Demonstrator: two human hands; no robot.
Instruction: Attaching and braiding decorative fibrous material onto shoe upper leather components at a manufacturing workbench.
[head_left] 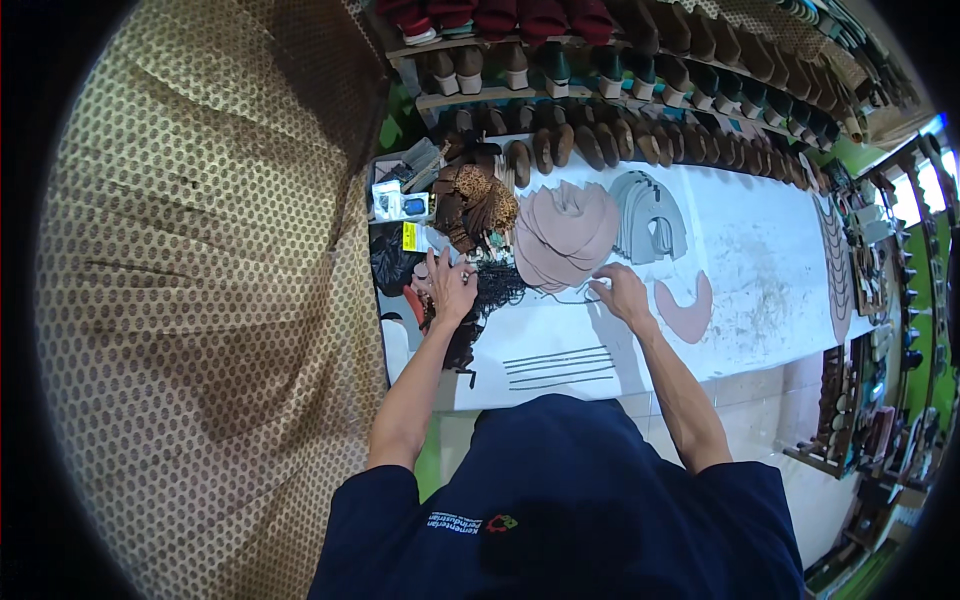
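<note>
My left hand (452,285) rests on a tangle of thin dark cords (495,288) at the left of the white worktable (760,250), fingers spread over it. My right hand (622,292) pinches one thin dark cord (570,299) that runs from the tangle, just below a fanned stack of pink shoe-upper pieces (565,235). Several straight dark cords (558,366) lie in a row near the table's front edge. A single pink cut piece (688,313) lies right of my right hand.
A stack of grey cut pieces (648,215) and a leopard-print pile (478,200) sit behind the pink stack. Shelves of shoe lasts and soles (600,70) line the back. A patterned beige cloth (200,300) hangs at the left. More racks (880,300) stand at the right.
</note>
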